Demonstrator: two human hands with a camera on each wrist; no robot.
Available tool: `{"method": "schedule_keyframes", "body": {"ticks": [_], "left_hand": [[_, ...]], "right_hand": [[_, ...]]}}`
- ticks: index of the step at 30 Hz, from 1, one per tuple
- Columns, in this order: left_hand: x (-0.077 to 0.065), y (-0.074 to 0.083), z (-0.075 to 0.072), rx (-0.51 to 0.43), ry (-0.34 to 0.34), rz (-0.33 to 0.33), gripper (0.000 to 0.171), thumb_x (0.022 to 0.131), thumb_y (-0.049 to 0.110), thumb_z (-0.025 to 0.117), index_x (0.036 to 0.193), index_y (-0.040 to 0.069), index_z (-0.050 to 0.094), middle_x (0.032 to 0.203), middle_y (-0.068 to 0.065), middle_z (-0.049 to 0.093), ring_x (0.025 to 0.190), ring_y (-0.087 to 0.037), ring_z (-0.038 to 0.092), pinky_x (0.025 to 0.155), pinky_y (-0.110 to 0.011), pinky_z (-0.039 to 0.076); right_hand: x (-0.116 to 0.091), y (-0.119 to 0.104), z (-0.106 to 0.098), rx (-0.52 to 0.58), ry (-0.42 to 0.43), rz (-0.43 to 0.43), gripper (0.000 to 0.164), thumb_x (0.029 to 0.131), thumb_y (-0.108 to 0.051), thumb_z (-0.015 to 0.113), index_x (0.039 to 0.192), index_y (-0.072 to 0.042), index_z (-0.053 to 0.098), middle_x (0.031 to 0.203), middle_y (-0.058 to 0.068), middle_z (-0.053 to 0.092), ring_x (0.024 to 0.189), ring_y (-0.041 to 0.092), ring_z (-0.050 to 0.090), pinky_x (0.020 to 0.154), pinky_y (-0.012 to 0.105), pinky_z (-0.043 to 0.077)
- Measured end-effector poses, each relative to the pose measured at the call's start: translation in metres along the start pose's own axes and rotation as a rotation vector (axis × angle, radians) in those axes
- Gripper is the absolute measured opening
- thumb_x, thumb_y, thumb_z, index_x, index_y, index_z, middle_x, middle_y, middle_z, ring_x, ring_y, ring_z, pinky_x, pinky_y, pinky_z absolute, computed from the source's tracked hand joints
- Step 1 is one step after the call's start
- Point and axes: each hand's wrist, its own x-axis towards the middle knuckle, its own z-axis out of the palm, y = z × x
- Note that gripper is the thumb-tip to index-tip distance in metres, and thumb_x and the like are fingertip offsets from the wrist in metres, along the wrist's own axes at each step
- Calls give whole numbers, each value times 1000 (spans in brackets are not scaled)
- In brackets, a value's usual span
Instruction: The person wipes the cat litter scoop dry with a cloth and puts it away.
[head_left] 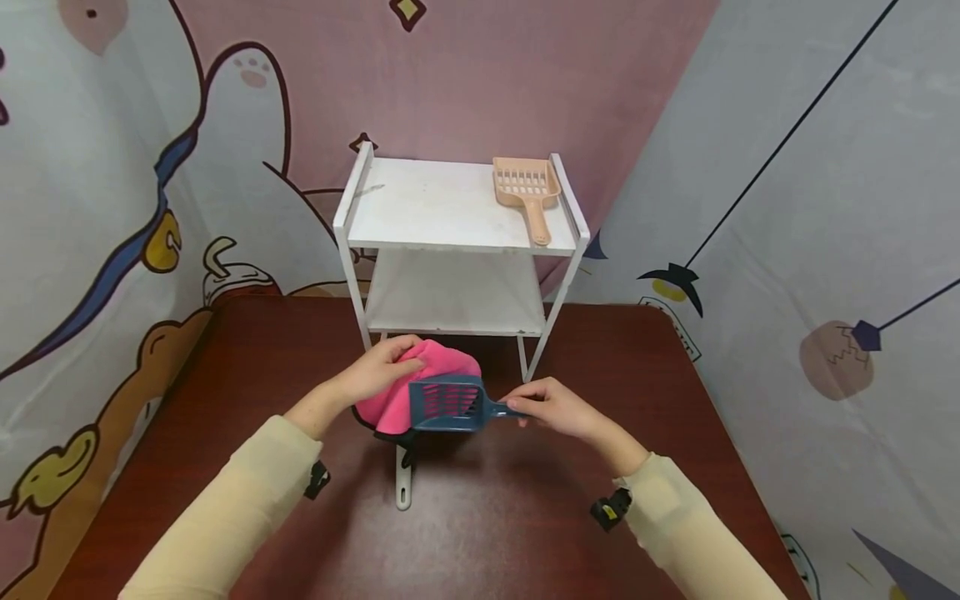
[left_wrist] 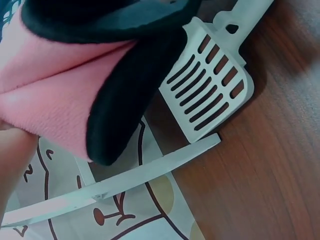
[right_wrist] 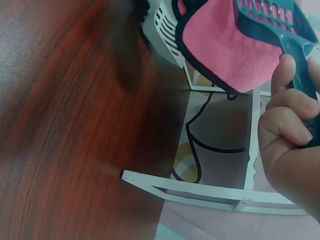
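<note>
My left hand (head_left: 378,372) grips a pink cloth (head_left: 444,358) with a dark edge, bunched beneath the blue litter scoop (head_left: 457,423). My right hand (head_left: 558,407) holds that scoop by its handle, fingers curled round it in the right wrist view. The scoop's slotted pan is over the cloth, with pink showing through the slots. Under the cloth, a white litter scoop (left_wrist: 250,22) lies on the table; in the head view just its handle (head_left: 403,487) sticks out. The left fingertips are partly hidden by the cloth.
A white two-tier shelf (head_left: 427,204) stands at the back of the brown table (head_left: 487,533). On its top right lies a peach litter scoop (head_left: 536,221). Walls covered in printed cartoon fabric (head_left: 525,75) enclose the table behind and on both sides.
</note>
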Motion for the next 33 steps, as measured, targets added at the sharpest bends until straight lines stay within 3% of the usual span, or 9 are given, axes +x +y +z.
{"method": "schedule_keyframes", "body": {"ticks": [7, 13, 18, 21, 27, 33], "left_hand": [[1, 2, 1, -18, -104, -35, 19, 97, 17, 48, 109, 2, 52, 92, -9, 59, 79, -15, 56, 72, -25, 46], [0, -2, -1, -45, -109, -52, 21, 98, 16, 47, 112, 1, 51, 93, -10, 59, 75, -13, 58, 69, -23, 47], [-3, -3, -3, -86, -91, -62, 21, 97, 15, 48, 111, -1, 50, 92, -12, 62, 73, -11, 61, 67, -22, 49], [-4, -3, -4, -102, -85, -54, 20, 97, 14, 47, 110, -2, 50, 92, -13, 62, 71, -9, 61, 65, -21, 49], [-7, -5, -7, -91, -92, -44, 22, 97, 14, 47, 111, -2, 50, 93, -13, 61, 70, -8, 58, 66, -20, 47], [-15, -8, -18, -59, -79, -52, 21, 97, 17, 49, 111, 1, 50, 88, -8, 57, 69, -11, 57, 66, -22, 47]], "right_hand": [[10, 2, -4, -16, -47, -29, 28, 95, -17, 54, 108, 5, 66, 68, 8, 61, 43, 4, 28, 44, 19, 25], [11, 9, -8, -17, -60, -67, 33, 94, -24, 55, 109, 3, 66, 65, -7, 59, 44, 4, 27, 43, 20, 24], [10, 14, -11, 15, -67, -117, 35, 94, -29, 55, 108, 0, 67, 66, -4, 60, 43, 4, 27, 40, 23, 24], [8, 14, -13, 25, -47, -83, 34, 95, -25, 54, 109, 3, 66, 67, 0, 60, 43, 4, 27, 41, 21, 25], [4, 18, -17, 7, -10, -3, 30, 95, -16, 53, 110, 8, 64, 65, -4, 59, 42, 4, 27, 43, 19, 25], [-1, 26, -25, 12, 18, 33, 34, 96, -19, 51, 113, 8, 62, 67, -4, 60, 42, 5, 27, 43, 21, 26]]}}
